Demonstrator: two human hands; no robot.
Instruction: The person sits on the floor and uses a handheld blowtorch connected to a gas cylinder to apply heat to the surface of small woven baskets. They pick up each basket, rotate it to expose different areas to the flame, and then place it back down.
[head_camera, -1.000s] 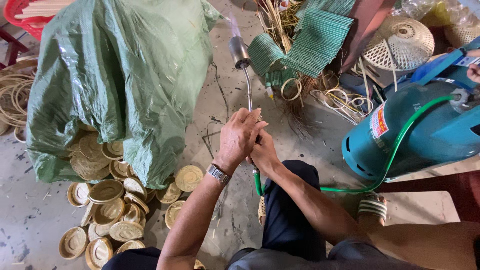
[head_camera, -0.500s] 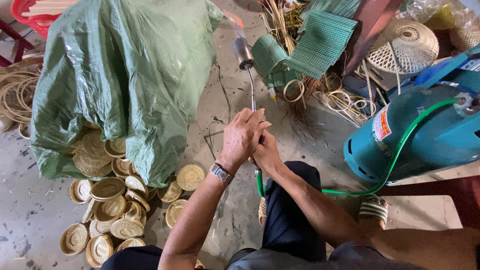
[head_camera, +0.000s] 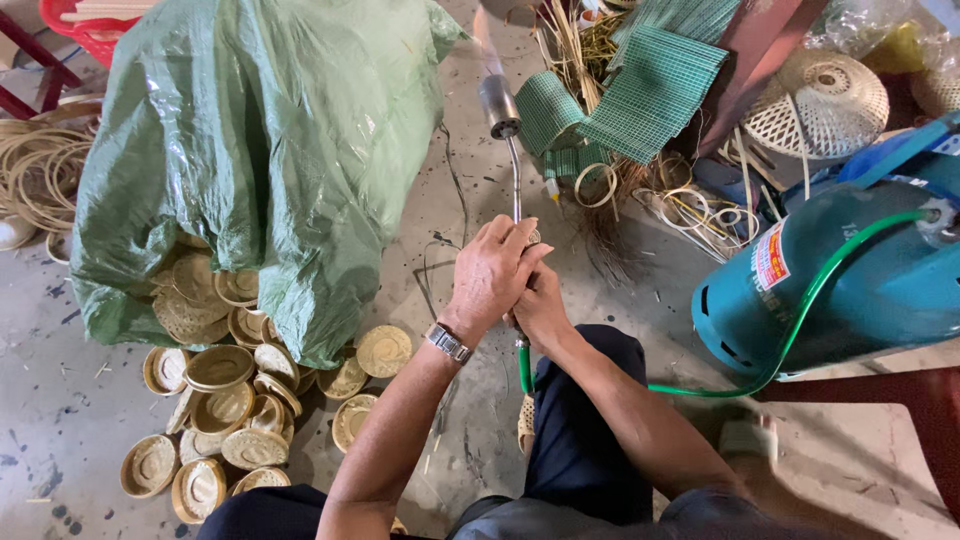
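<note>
Both hands grip the handle of a gas torch (head_camera: 506, 140) in the middle of the view. My left hand (head_camera: 492, 275), with a wristwatch, wraps over the top of the handle. My right hand (head_camera: 541, 305) holds it from underneath. The torch's thin metal tube points away from me and ends in a grey burner head with a faint flame above it. A green hose (head_camera: 800, 320) runs from the handle to a teal gas cylinder (head_camera: 850, 290) lying on its side at the right.
A large green plastic sack (head_camera: 250, 150) at the left spills several small woven bamboo trays (head_camera: 220, 410) onto the concrete floor. Green woven mats (head_camera: 650, 90), rattan rings and a white woven basket (head_camera: 815, 100) lie behind. Rattan coils (head_camera: 40, 175) sit at far left.
The torch and both hands have stayed almost still. The view has shifted slightly, and the flame at the burner head shows a little more.
</note>
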